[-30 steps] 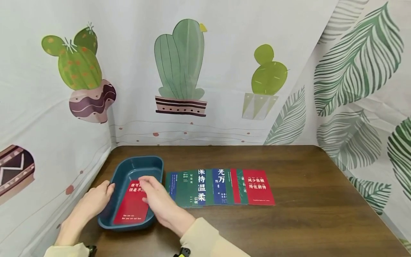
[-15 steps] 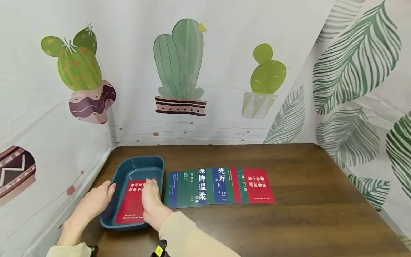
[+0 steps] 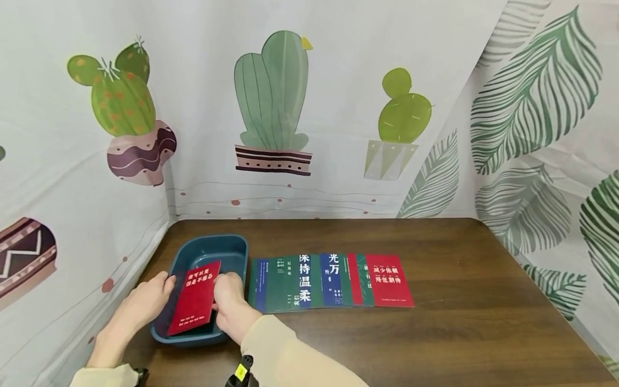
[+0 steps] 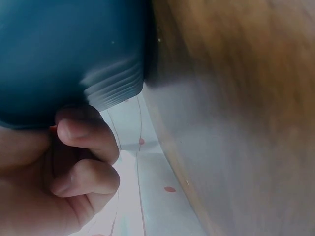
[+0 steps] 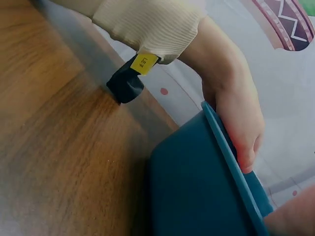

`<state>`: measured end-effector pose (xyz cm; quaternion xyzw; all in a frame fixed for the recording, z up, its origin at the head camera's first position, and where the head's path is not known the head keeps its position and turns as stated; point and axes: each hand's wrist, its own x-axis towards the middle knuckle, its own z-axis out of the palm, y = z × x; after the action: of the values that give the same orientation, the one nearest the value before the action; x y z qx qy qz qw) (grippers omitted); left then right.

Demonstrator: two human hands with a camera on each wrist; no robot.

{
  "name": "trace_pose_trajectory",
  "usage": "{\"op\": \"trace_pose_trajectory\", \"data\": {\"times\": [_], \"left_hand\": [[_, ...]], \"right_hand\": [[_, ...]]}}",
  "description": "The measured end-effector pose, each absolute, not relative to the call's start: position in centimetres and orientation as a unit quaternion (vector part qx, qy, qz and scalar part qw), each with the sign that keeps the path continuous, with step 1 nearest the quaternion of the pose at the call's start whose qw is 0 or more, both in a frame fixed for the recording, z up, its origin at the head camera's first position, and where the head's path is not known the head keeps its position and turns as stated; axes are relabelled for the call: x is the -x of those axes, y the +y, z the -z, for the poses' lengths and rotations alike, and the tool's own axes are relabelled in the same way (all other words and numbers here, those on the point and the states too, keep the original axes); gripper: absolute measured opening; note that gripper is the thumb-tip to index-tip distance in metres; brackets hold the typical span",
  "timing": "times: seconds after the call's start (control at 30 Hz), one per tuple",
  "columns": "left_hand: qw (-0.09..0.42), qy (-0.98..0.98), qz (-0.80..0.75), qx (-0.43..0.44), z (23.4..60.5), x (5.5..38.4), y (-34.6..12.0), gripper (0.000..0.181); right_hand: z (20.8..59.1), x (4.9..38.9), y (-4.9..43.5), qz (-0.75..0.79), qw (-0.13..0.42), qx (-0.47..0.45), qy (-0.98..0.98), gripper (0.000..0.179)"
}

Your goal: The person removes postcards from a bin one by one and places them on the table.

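A blue plastic bin (image 3: 227, 248) stands at the left of the table, its left rim gripped by my left hand (image 3: 147, 298). The left wrist view shows that hand's curled fingers (image 4: 91, 132) against the bin's outer wall (image 4: 64, 59). Inside the bin a red card (image 3: 193, 301) with white lettering is tilted, its right side raised. My right hand (image 3: 232, 303) reaches over the right rim and pinches the card's right edge, the fingertips partly hidden. Only a bit of the right hand (image 5: 298, 214) enters the right wrist view, at the lower right corner.
Right of the bin, a row of overlapping green, blue and red cards (image 3: 304, 285) lies on the brown wooden table (image 3: 459, 301), ending in a red card (image 3: 389, 285). White cloth (image 3: 348, 54) printed with cacti and leaves hangs behind the table and along its sides.
My right hand has moved from above the red card to its right edge and now pinches it. The card's right side has risen. The left hand stays on the bin's rim.
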<state>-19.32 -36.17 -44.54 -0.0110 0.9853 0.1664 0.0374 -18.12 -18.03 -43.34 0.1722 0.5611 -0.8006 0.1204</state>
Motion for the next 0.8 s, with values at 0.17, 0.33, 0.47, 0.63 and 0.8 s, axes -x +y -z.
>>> {"op": "trace_pose_trajectory", "data": {"times": [0.17, 0.33, 0.47, 0.63, 0.8], "left_hand": [[0.041, 0.984, -0.173, 0.006, 44.5, 19.5, -36.2, 0.032], [0.045, 0.984, -0.173, 0.008, 44.7, 19.5, -36.3, 0.032], [0.047, 0.984, -0.173, 0.010, 44.7, 19.5, -36.3, 0.033], [0.054, 0.983, -0.177, 0.015, 44.5, 19.5, -36.3, 0.033], [0.058, 0.982, -0.181, 0.016, 44.5, 19.5, -36.3, 0.034]], "right_hand": [[43.5, 17.8, -18.1, 0.750, 0.159, -0.107, 0.633, 0.014], [43.6, 17.2, -18.2, 0.713, 0.186, -0.050, 0.675, 0.011], [43.6, 17.1, -18.1, 0.678, 0.182, -0.036, 0.711, 0.010], [43.5, 17.2, -17.6, 0.625, 0.159, -0.006, 0.764, 0.016], [43.1, 17.4, -17.1, 0.586, 0.151, 0.022, 0.796, 0.013]]}}
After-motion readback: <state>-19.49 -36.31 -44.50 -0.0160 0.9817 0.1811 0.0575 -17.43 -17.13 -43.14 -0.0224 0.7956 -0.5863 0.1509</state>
